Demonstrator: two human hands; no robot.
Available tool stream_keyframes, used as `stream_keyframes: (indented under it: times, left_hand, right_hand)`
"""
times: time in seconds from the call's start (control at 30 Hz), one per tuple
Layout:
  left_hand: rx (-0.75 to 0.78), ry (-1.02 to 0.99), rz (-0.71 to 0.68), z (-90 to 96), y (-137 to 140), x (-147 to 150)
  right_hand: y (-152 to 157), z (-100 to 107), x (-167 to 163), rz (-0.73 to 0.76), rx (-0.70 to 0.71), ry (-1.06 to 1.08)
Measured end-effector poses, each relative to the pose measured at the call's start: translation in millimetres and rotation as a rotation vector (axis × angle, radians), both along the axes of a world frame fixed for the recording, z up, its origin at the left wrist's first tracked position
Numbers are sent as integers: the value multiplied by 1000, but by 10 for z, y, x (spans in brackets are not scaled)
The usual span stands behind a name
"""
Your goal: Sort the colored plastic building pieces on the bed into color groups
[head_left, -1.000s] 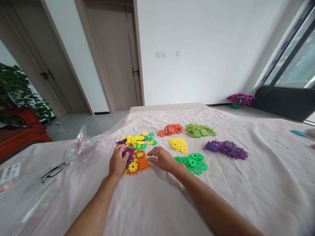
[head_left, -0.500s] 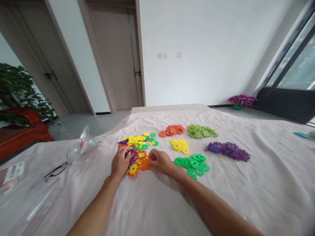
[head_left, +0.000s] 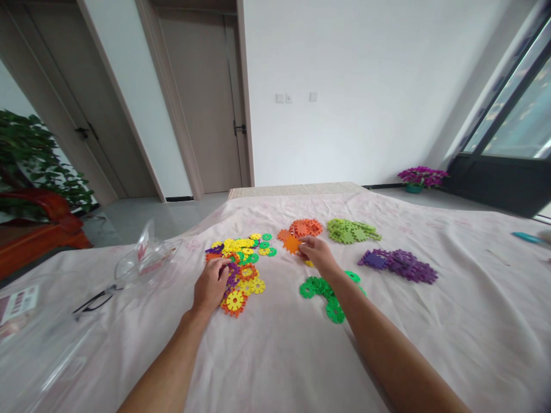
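My right hand (head_left: 318,252) pinches a flat orange gear-edged plastic piece (head_left: 291,244) at its right edge. That piece is just in front of the orange pile (head_left: 306,228), overlapping it in view; whether they touch I cannot tell. My left hand (head_left: 210,282) rests at the left side of a mixed heap of purple, orange, yellow and green pieces, its thumb and forefinger a little apart. Near its fingertips lie purple pieces (head_left: 232,276). A yellow notched disc (head_left: 235,300) tops the heap's near end. My right hand and forearm hide most of the small yellow pile and part of the green pile (head_left: 334,310).
Light green pieces (head_left: 353,231) and purple pieces (head_left: 404,266) lie in piles to the right. On the left are eyeglasses (head_left: 97,299), a clear plastic container (head_left: 148,255) and clear packaging (head_left: 55,367). A pale cloth (head_left: 258,367) covers the table.
My right hand has carried the orange piece away from the mixed heap, forward and right to the orange pile. Yellow discs show where it was. My left hand has barely moved.
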State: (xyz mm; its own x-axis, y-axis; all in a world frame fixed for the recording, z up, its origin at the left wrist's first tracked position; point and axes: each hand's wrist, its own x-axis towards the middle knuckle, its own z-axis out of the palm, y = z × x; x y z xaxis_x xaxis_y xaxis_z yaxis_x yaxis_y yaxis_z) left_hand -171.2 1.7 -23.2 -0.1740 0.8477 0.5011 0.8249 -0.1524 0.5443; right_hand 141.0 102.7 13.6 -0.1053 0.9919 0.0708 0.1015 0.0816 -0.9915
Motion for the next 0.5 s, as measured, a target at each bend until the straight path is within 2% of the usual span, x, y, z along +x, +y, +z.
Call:
stream_keyframes:
  times: [0.07, 0.13, 0.27, 0.4, 0.5]
  left_hand:
    - [-4, 0, 2, 4, -3, 5]
    - [-9, 2, 5, 5, -4, 8]
    - [-9, 3, 0, -1, 2, 6]
    - [-7, 10, -4, 3, 1, 6]
    - [-5, 12, -6, 12, -10, 17]
  right_hand:
    - [45, 10, 48, -88, -30, 193]
    - [75, 1, 78, -126, -47, 242]
    - [60, -61, 15, -119, -22, 33]
    - [-129, -113, -236, 55, 260, -372]
    - [-371, -143, -470, 278, 512, -551]
